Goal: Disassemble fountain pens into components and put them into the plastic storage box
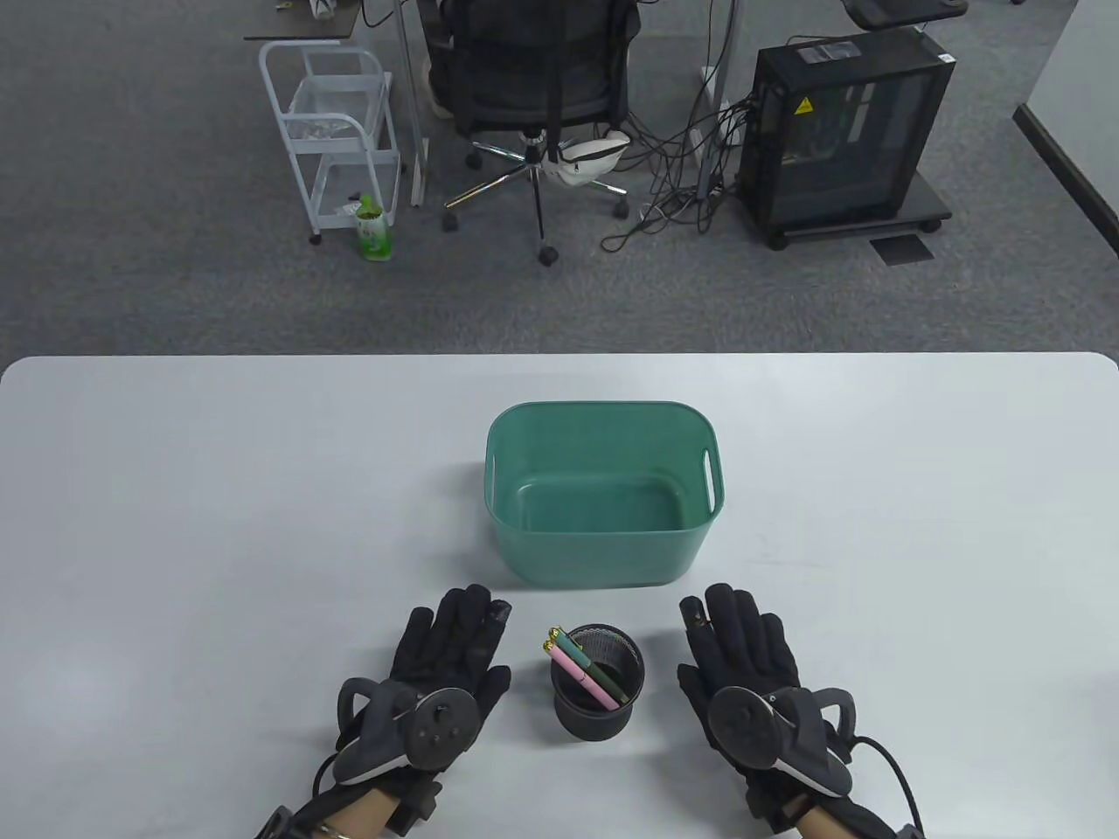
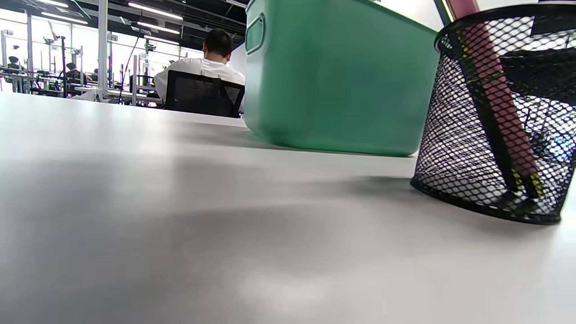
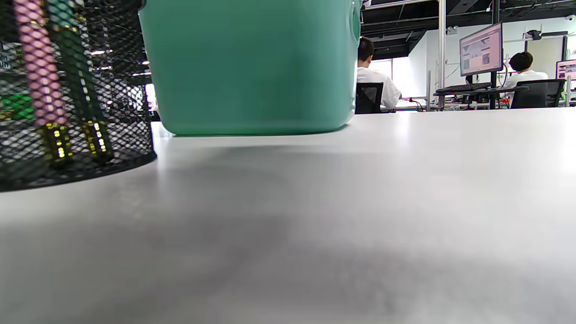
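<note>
Pens: two fountain pens, one pink [image 1: 578, 669] and one green [image 1: 594, 669], both with gold trim, stand tilted in a black wire-mesh pen cup [image 1: 599, 682]; tops lean toward the left hand.
Pen cup: on the pale grey bench [image 1: 175, 524], between the two hands, touching neither.
Left hand: black sensor glove [image 1: 437, 673], palm down on the bench just left of the cup; fingers [image 1: 468, 616] straight and loose, holding nothing.
Right hand: black sensor glove [image 1: 752, 673], palm down just right of the cup; fingers [image 1: 739, 616] straight, holding nothing.
Box: one green plastic storage box [image 1: 603, 489] with handle slots, just beyond the cup; nothing shows inside.
Count: two pens, one cup, one box.
</note>
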Demonstrator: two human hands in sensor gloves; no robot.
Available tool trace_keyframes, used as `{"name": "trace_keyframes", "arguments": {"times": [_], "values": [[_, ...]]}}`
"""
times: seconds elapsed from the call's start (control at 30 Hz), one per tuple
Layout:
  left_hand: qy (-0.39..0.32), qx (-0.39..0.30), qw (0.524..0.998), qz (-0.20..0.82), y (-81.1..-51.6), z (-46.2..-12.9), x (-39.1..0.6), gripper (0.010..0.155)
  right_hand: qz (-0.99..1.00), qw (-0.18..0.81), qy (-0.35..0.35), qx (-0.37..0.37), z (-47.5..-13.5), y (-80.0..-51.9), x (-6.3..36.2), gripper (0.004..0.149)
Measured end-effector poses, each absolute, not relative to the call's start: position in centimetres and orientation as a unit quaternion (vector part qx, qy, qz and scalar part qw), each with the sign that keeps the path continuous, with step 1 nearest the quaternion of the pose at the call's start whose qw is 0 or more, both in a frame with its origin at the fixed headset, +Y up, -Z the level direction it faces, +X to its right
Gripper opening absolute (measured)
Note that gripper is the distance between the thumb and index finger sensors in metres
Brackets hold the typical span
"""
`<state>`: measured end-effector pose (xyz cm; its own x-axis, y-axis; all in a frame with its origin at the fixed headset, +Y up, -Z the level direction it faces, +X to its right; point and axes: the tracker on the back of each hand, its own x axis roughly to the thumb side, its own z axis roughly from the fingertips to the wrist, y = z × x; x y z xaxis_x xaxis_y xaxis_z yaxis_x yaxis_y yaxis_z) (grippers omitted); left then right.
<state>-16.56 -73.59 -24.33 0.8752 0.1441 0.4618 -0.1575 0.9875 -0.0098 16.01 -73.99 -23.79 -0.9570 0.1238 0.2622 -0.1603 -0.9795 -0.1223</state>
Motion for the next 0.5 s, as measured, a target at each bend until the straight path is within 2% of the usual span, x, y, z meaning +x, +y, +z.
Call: {"name": "trace_keyframes", "arguments": {"times": [0.5], "values": [[-0.24,0.014,0.968,0.076,-73.62,-24.28,-16.47,0.067,0.986,0.073,-0.07,0.13,-23.78,-74.1,15.96,0.067]]}}
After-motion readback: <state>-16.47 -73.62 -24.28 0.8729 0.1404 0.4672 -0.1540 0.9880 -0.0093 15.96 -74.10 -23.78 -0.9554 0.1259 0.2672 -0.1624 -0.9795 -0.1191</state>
